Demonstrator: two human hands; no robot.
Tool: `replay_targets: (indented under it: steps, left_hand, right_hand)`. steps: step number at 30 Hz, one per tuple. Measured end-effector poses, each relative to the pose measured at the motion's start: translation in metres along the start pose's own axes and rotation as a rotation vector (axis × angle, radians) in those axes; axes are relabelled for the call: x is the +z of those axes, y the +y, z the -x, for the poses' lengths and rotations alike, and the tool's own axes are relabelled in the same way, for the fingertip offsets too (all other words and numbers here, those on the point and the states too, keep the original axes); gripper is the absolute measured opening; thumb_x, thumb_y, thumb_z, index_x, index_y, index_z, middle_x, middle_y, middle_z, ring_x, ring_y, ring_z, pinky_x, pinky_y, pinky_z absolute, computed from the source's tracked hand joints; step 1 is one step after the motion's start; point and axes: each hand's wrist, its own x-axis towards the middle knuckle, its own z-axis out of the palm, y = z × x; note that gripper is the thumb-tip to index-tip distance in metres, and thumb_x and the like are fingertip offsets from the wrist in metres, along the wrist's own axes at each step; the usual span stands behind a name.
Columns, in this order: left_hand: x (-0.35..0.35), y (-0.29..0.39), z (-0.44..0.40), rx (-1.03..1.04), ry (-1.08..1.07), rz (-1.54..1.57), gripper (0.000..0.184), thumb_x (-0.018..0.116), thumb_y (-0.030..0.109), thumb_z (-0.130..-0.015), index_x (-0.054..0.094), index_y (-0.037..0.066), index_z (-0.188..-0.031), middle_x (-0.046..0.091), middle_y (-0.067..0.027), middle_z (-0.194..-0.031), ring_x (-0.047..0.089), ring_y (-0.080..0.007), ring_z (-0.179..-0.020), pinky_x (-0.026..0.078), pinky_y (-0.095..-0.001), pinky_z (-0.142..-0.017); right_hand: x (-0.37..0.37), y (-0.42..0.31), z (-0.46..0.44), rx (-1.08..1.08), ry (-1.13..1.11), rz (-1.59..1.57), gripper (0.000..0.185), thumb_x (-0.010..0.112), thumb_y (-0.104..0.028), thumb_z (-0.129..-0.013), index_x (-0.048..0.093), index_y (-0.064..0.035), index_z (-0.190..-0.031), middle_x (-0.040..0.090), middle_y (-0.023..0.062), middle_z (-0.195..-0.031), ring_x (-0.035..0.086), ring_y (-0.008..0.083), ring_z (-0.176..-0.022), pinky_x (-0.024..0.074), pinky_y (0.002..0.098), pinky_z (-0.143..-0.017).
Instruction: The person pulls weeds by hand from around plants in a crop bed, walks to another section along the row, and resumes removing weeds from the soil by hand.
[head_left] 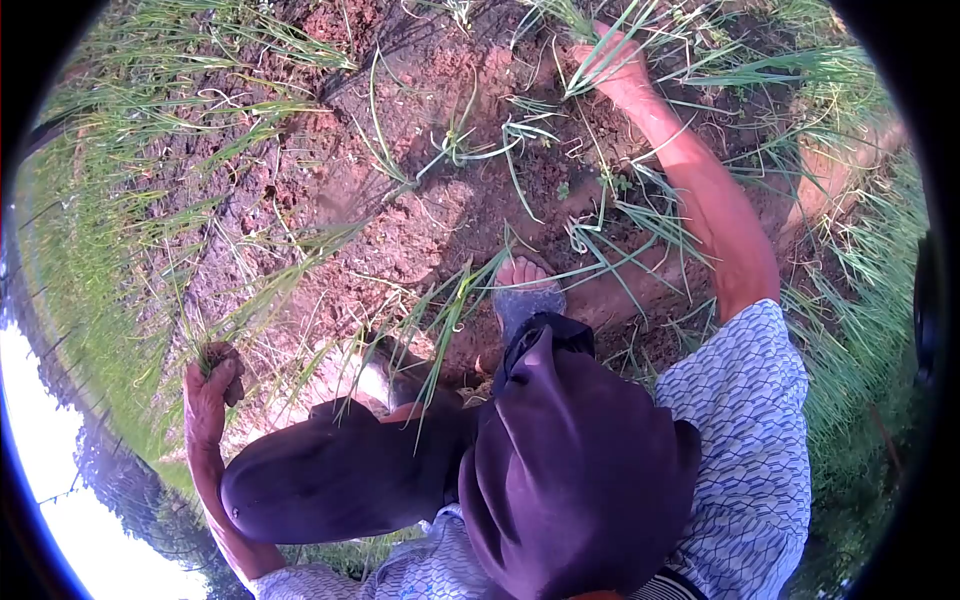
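My left hand (206, 395) is out at the left, closed around a tuft of grass with a dark clump of soil (222, 370) on its roots. Thin green blades (190, 320) rise from that tuft. Far forward on the right, my right hand (612, 68) reaches down to the ground, its fingers curled among thin green blades (572, 18). Long onion-like leaves (585, 75) cross in front of it and partly hide the fingertips. More onion-like plants (455, 150) bend over the reddish soil between my hands.
Bare, moist reddish soil (390, 240) lies ahead of me. My muddy foot (522, 285) stands on it, below drooping leaves (450, 315). Dense green growth borders both sides, at left (110, 260) and right (860, 350). My dark-clothed knee (320, 480) is bent at lower left.
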Motion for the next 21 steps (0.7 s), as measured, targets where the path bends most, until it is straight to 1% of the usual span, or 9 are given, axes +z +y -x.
replay_targets:
  steps: [1, 4, 5, 7, 12, 15, 17, 19, 21]
  left_hand:
    - [0.000, 0.000, -0.001, 0.008, 0.000, 0.004, 0.019, 0.060, 0.017, -0.091, 0.058, 0.006, -0.106, 0.059, -0.0010, -0.078, 0.046, -0.0054, -0.055, 0.034, -0.0201, -0.047]
    - [0.000, -0.003, -0.004, -0.010, -0.002, 0.036, 0.019, 0.060, 0.017, -0.091, 0.058, 0.006, -0.106, 0.060, -0.0004, -0.078, 0.047, -0.0049, -0.056, 0.034, -0.0199, -0.048]
    - [0.001, -0.003, -0.005, -0.018, -0.004, 0.035, 0.019, 0.060, 0.017, -0.091, 0.058, 0.006, -0.106, 0.060, -0.0003, -0.078, 0.047, -0.0048, -0.056, 0.034, -0.0198, -0.048]
    - [0.005, 0.000, -0.007, -0.016, -0.011, 0.017, 0.018, 0.060, 0.017, -0.090, 0.058, 0.006, -0.105, 0.060, -0.0004, -0.078, 0.047, -0.0048, -0.056, 0.035, -0.0199, -0.047]
    - [0.003, 0.006, -0.008, 0.014, -0.025, -0.014, 0.018, 0.060, 0.017, -0.090, 0.058, 0.005, -0.104, 0.060, -0.0006, -0.077, 0.047, -0.0054, -0.056, 0.035, -0.0201, -0.047]
    - [-0.001, 0.001, -0.008, 0.007, -0.018, -0.015, 0.019, 0.059, 0.017, -0.091, 0.058, 0.006, -0.106, 0.060, -0.0006, -0.078, 0.048, -0.0053, -0.056, 0.035, -0.0201, -0.047]
    - [-0.001, -0.003, -0.008, -0.009, 0.003, -0.020, 0.021, 0.060, 0.018, -0.091, 0.057, 0.005, -0.108, 0.060, -0.0006, -0.079, 0.048, -0.0053, -0.057, 0.036, -0.0201, -0.048]
    - [0.000, -0.007, -0.007, -0.028, 0.013, -0.013, 0.022, 0.060, 0.018, -0.091, 0.058, 0.006, -0.109, 0.061, -0.0005, -0.079, 0.048, -0.0053, -0.057, 0.036, -0.0200, -0.048]
    - [0.000, -0.002, -0.010, -0.016, 0.007, -0.016, 0.022, 0.060, 0.018, -0.091, 0.058, 0.006, -0.109, 0.061, -0.0005, -0.079, 0.048, -0.0053, -0.058, 0.036, -0.0199, -0.048]
  right_hand:
    - [-0.009, -0.004, 0.016, 0.091, 0.054, 0.176, 0.016, 0.063, -0.019, -0.089, 0.061, -0.0052, -0.097, 0.060, 0.0019, -0.073, 0.059, 0.0134, -0.062, 0.0487, 0.0299, -0.056]
    - [-0.001, -0.022, 0.060, 0.165, -0.102, 0.825, 0.028, 0.069, -0.020, -0.084, 0.062, -0.0008, -0.104, 0.063, 0.0060, -0.074, 0.060, 0.0161, -0.070, 0.0489, 0.0265, -0.065]
    - [0.015, -0.034, 0.076, 0.210, -0.118, 0.916, 0.029, 0.071, -0.020, -0.082, 0.062, 0.0009, -0.100, 0.064, 0.0072, -0.073, 0.059, 0.0167, -0.070, 0.0483, 0.0268, -0.065]
    - [0.027, -0.017, 0.088, 0.090, -0.311, 0.688, 0.032, 0.073, -0.024, -0.079, 0.061, 0.0007, -0.095, 0.061, 0.0075, -0.073, 0.057, 0.0185, -0.072, 0.0478, 0.0290, -0.067]
    - [0.076, -0.029, 0.090, -0.301, -0.406, 1.378, 0.018, 0.067, -0.007, -0.072, 0.057, -0.0046, -0.087, 0.057, 0.0089, -0.083, 0.064, 0.0287, -0.074, 0.0564, 0.0383, -0.065]
    - [0.079, -0.031, 0.093, -0.211, -0.412, 1.322, 0.023, 0.064, -0.001, -0.069, 0.058, -0.0033, -0.091, 0.060, 0.0137, -0.084, 0.063, 0.0369, -0.078, 0.0535, 0.0438, -0.064]
    - [0.077, -0.025, 0.087, -0.272, -0.139, 1.139, 0.020, 0.063, -0.002, -0.076, 0.058, -0.0010, -0.095, 0.060, 0.0164, -0.081, 0.063, 0.0361, -0.078, 0.0526, 0.0413, -0.064]
    - [0.075, -0.022, 0.088, -0.213, -0.136, 1.013, 0.019, 0.066, -0.005, -0.078, 0.057, 0.0002, -0.093, 0.059, 0.0175, -0.081, 0.063, 0.0333, -0.078, 0.0522, 0.0384, -0.065]
    - [0.079, -0.003, 0.087, -0.316, -0.176, 1.022, 0.023, 0.070, -0.010, -0.075, 0.059, -0.0027, -0.094, 0.059, 0.0151, -0.083, 0.063, 0.0304, -0.076, 0.0524, 0.0381, -0.065]
